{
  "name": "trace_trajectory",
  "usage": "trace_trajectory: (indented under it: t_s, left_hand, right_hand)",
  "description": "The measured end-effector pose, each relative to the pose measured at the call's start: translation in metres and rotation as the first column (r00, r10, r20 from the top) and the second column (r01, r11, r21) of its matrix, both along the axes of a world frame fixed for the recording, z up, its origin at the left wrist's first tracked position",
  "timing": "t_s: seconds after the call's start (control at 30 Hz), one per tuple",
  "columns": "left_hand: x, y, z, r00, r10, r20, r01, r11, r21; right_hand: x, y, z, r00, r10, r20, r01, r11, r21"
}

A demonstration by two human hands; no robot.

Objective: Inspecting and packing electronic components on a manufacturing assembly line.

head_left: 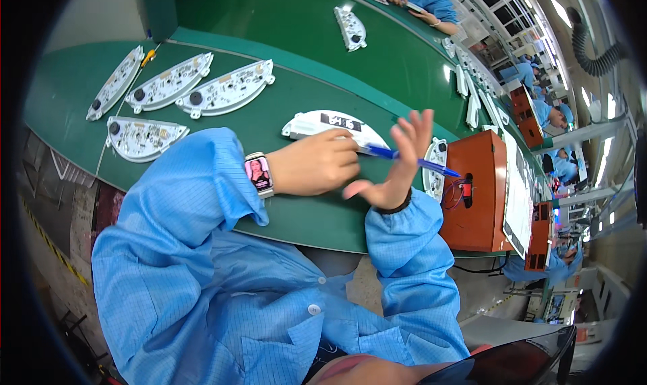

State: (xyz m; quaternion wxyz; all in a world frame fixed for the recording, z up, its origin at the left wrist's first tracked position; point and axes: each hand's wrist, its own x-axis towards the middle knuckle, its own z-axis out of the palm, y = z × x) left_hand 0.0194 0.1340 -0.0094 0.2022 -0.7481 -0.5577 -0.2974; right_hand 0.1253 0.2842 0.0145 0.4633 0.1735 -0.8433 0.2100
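My left hand (317, 163), with a smartwatch (258, 173) on its wrist, has its fingers curled in. Its fingertips are turned away, so I cannot see what they hold, if anything. Just behind its knuckles lies a white curved panel (313, 123) with a dark printed strip on it. My right hand (397, 166) is raised with fingers stretched up and thumb out toward the left hand. A blue pen (438, 167) passes between its fingers, pointing right and slightly down. Right of that hand is another white part (436, 167), partly hidden.
Several white half-moon boards (168, 82) lie on the green table (269, 220) at left, near a yellow-handled tool (148, 56). An orange box (475, 189) stands at right. Across the green lane (283, 31), holding one board (350, 28), a co-worker's hands (404, 1) handle a part.
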Motion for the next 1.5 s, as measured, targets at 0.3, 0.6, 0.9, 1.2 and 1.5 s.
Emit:
trace_trajectory:
  t_s: [0.3,0.6,0.9,1.2,1.5]
  left_hand:
    - [-0.034,-0.004,0.006,0.937,0.326,0.127,-0.326,0.945,-0.016]
    - [-0.030,-0.007,0.004,0.882,0.432,0.186,-0.417,0.901,-0.115]
    - [-0.032,-0.008,-0.002,0.807,0.551,0.211,-0.526,0.834,-0.167]
    - [-0.032,-0.009,-0.002,0.811,0.543,0.216,-0.493,0.834,-0.248]
    - [-0.031,-0.010,-0.006,0.822,0.515,0.243,-0.460,0.852,-0.251]
  right_hand:
    - [-0.021,0.087,-0.031,0.833,-0.353,0.426,0.390,0.921,0.000]
    - [-0.020,0.099,-0.037,0.728,-0.233,0.645,0.365,0.928,-0.076]
    - [-0.022,0.098,-0.034,0.729,-0.292,0.619,0.417,0.906,-0.065]
    - [-0.022,0.097,-0.028,0.815,-0.252,0.522,0.399,0.897,-0.190]
    - [-0.021,0.090,-0.026,0.834,-0.191,0.518,0.371,0.889,-0.269]
